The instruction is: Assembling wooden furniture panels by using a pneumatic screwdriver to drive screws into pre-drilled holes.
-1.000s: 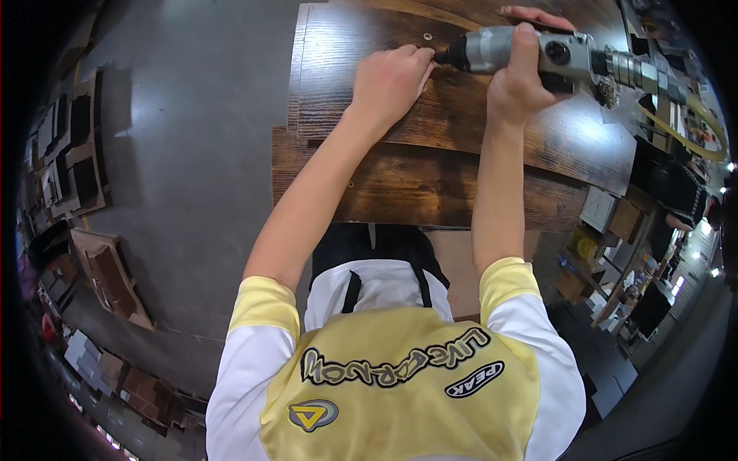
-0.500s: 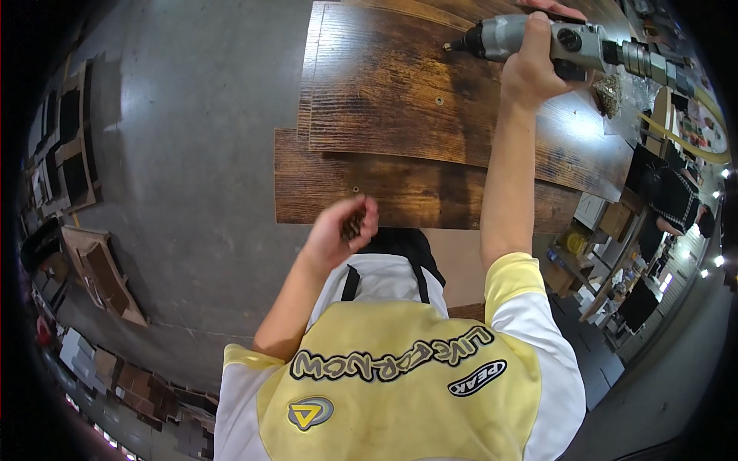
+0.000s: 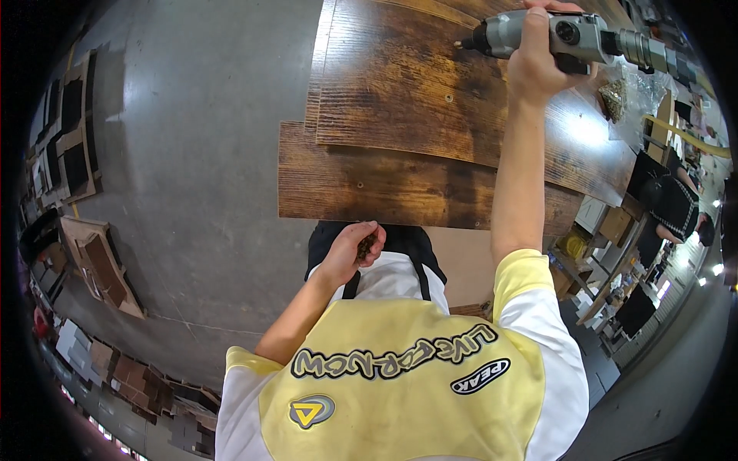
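My right hand grips a grey and black air screwdriver above the far right part of the wood-look boards. A small brass-coloured piece sits at its nose, which points left. My left hand is curled, palm up, around a handful of small brass-coloured metal fittings. That hand is close to my body, just off the near edge of the lower board. Above it lies a stacked upper board, with a small round fitting set in its face.
A clear plastic bag of small brass-coloured fittings lies on the boards at the right. A yellow hose curves beyond it. Another person is farther right. Framed panels and cartons stand on the left floor.
My left hand has drawn back from the lower board's near edge toward my body, still holding the fittings. The screwdriver stays over the boards; the view has shifted slightly.
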{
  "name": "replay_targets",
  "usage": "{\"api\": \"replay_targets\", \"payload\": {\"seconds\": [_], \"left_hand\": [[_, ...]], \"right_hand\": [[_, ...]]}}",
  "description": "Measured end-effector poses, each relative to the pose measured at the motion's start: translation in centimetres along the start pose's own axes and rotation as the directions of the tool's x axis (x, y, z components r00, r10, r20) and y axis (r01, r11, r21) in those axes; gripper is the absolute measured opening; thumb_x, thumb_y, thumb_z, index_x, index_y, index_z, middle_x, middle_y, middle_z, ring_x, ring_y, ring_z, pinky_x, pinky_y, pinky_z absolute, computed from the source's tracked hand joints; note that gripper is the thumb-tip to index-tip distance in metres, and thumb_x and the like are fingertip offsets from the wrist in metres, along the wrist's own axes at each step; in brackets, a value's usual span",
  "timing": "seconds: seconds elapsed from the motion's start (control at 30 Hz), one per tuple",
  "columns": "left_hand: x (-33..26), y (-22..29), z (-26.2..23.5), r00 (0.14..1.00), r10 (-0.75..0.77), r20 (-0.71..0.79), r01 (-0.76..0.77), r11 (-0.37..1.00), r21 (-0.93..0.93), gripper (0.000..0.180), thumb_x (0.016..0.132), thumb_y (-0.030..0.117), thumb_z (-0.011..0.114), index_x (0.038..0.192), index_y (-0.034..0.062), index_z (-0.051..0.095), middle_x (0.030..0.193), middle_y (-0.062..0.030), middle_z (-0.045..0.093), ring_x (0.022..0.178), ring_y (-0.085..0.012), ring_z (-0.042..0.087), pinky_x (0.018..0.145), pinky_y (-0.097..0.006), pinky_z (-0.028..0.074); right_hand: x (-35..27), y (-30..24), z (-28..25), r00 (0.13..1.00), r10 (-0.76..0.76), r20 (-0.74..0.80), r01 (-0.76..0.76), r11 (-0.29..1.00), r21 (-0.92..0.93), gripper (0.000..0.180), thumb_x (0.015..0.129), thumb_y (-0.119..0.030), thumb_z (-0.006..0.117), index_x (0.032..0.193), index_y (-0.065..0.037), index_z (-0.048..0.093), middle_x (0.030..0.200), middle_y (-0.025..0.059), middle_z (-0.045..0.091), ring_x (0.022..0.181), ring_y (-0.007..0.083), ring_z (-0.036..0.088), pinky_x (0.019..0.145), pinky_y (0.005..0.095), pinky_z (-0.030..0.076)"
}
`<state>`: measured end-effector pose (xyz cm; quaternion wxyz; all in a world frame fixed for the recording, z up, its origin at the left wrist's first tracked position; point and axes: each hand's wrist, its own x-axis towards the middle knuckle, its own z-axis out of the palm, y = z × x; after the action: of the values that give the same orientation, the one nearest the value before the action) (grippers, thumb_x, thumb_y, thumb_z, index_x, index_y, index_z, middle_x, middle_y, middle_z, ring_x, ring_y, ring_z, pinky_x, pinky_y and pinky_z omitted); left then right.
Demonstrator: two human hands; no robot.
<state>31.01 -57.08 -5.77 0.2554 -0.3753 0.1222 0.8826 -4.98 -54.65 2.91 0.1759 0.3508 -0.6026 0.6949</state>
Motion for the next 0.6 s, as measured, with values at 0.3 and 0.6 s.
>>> {"api": "replay_targets", "payload": {"seconds": [0.3, 0.6], "left_hand": [[-0.4, -0.9, -0.5, 0.998, 0.067, -0.007, -0.067, 0.995, -0.069, 0.029, 0.100, 0.026, 0.041, 0.082, 0.0065, 0.053, 0.064, 0.0015, 0.045, 0.051, -0.0062, 0.036, 0.043, -0.021, 0.023], [0.5, 0.3, -0.3, 0.972, 0.218, -0.084, -0.215, 0.976, 0.041, 0.019, 0.082, 0.009, 0.039, 0.090, 0.0015, 0.055, 0.063, 0.0016, 0.042, 0.051, -0.0065, 0.034, 0.044, -0.022, 0.024]], "right_hand": [[-0.4, -0.1, 0.2, 0.990, 0.137, -0.026, -0.133, 0.985, 0.115, 0.025, 0.084, 0.007, 0.060, 0.103, -0.005, 0.049, 0.090, 0.0061, 0.057, 0.077, 0.0124, 0.057, 0.068, 0.0264, 0.049], [1.0, 0.0, 0.7, 0.990, -0.141, -0.012, 0.142, 0.985, 0.099, 0.025, 0.083, 0.008, 0.060, 0.102, -0.004, 0.050, 0.090, 0.0064, 0.058, 0.080, 0.0152, 0.058, 0.074, 0.0305, 0.051]]}}
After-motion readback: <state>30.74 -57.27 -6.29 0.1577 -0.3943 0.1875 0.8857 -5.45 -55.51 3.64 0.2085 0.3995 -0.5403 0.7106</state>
